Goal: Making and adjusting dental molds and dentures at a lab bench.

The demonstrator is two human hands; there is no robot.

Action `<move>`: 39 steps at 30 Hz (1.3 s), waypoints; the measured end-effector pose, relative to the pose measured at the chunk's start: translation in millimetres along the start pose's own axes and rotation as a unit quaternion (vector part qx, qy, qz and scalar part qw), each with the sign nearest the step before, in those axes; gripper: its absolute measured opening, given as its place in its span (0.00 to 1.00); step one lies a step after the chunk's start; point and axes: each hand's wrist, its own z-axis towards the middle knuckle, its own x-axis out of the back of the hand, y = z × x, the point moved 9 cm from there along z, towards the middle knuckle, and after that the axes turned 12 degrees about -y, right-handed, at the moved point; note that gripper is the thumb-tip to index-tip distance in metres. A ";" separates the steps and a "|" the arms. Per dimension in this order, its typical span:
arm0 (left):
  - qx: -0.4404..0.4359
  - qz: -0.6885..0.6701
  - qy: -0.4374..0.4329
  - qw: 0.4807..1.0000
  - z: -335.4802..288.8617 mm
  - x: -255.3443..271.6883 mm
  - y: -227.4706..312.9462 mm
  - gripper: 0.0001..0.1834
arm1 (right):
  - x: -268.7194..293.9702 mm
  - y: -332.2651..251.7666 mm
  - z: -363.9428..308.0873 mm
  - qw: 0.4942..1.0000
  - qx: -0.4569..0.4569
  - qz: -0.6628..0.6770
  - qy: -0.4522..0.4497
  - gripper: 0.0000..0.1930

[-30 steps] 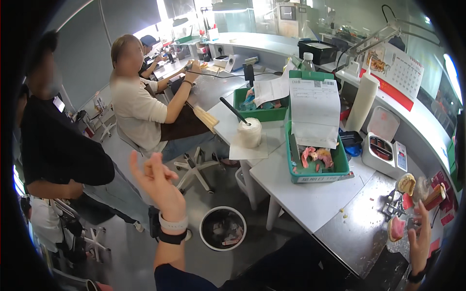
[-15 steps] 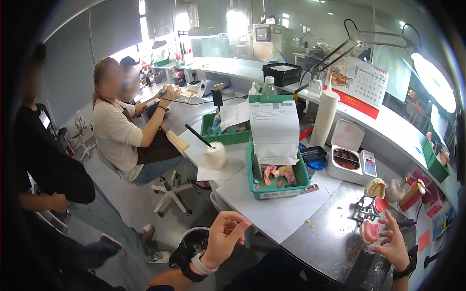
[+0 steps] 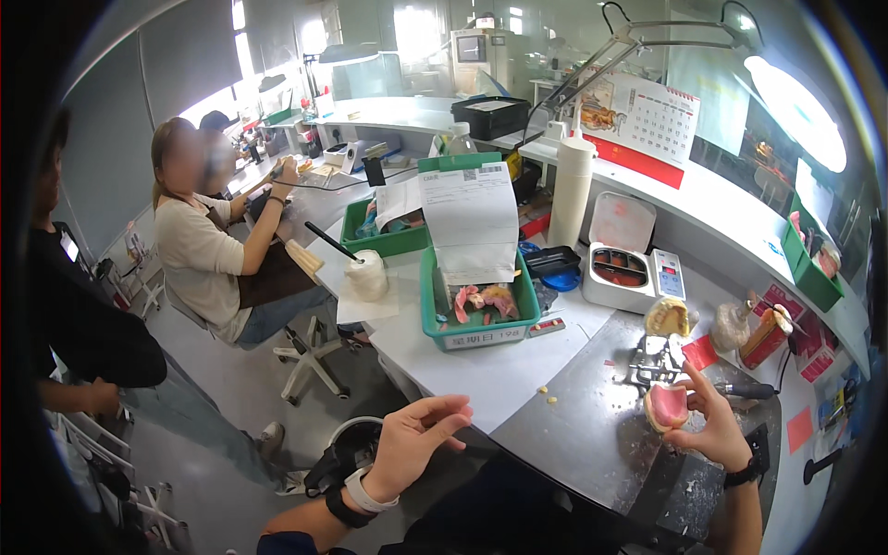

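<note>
On the metal-topped part of the bench stands a dental articulator [image 3: 650, 361], swung open. Its raised half carries a yellowish plaster cast [image 3: 668, 318]. The lower cast, a pale dental cast with pink wax [image 3: 668, 405] over it, sits at the near side. My right hand [image 3: 717, 430] grips this cast at its edge, thumb below and forefinger reaching up alongside. Left of the bench's near edge, my left hand [image 3: 416, 439] hangs in the air with loosely bent fingers and the thumb apart; nothing shows in it.
A green tray [image 3: 481, 339] with pink pieces and a paper slip stands mid-bench. Behind the articulator are a wax heater [image 3: 615, 294], a cream bottle [image 3: 572, 190] and a red card [image 3: 700, 352]. A handpiece [image 3: 749, 390] lies right. Two people are at the left, one seated working.
The view has swung slightly right, so the bench things appear further left. My right hand stays by the pink-waxed cast, its fingers now closer around it. The left hand remains raised.
</note>
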 end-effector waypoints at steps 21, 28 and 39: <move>-0.239 0.300 -0.238 0.892 -1.9 -130.9 54.2 0.13 | -4.1 14.2 -3.9 0.998 0.034 -0.025 0.051 0.52; -0.313 0.327 -0.195 0.870 0.9 -147.6 54.1 0.11 | -5.0 10.7 -3.2 0.997 0.037 -0.036 0.053 0.52; -0.262 0.334 -0.200 0.883 2.0 -167.4 7.5 0.08 | -3.2 7.2 -8.3 0.992 0.067 -0.083 0.065 0.50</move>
